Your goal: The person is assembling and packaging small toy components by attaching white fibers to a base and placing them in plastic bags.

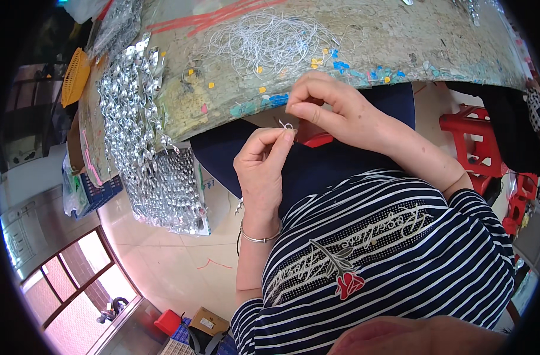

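Just off the table's near edge, my left hand (260, 163) pinches a thin white cord (286, 125) between thumb and forefinger; a small loop of it stands above the fingertips. My right hand (335, 109) is a little higher and to the right, its thumb and forefinger pressed together. Whatever is between those fingers is too fine to make out. Beyond both hands, a tangled heap of thin white cord (276, 42) lies on the worn table (394, 47).
Strands of shiny silver pieces (131, 112) hang over the table's left edge. A yellow basket (75, 77) is at the far left, with a blue crate (101, 192) below. Red stools (474, 139) stand on the right. A cardboard box (209, 321) sits on the floor behind.
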The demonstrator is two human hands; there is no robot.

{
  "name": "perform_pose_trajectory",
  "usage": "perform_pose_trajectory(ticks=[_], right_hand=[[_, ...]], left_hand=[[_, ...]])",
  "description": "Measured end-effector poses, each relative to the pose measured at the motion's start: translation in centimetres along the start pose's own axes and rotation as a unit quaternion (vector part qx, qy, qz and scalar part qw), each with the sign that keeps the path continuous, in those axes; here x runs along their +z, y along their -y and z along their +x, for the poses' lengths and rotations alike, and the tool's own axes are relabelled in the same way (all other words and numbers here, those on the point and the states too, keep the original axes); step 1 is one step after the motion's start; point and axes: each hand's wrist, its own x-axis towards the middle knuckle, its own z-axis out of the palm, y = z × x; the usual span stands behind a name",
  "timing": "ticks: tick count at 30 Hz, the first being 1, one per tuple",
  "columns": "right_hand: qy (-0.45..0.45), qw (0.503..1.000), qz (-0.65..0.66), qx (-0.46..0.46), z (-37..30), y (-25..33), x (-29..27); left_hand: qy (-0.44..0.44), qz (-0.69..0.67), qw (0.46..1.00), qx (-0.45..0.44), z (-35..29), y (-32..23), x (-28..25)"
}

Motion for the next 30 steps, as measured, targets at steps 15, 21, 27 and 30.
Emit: perform_pose_trajectory(ticks=[15,21,27,30], right_hand=[[-0.020,0.972,-0.172,-0.157,-0.9,0.0,0.4],[-0.018,0.955,-0.241,-0.172,-0.7,-0.1,0.7],[-0.018,0.978,-0.178,-0.111,-0.8,0.0,1.1],[0.011,0.999,-0.041,-0.033,-0.9,-0.1,0.9]], left_hand=[[0.006,0.123,0.984,0.129,0.0,1.3,-0.3],[-0.017,0.255,0.943,0.214,-0.3,1.0,0.3],[-0.019,0.149,0.980,0.132,-0.2,1.2,0.0],[-0.024,0.007,0.999,-0.027,-0.4,0.3,-0.1]])
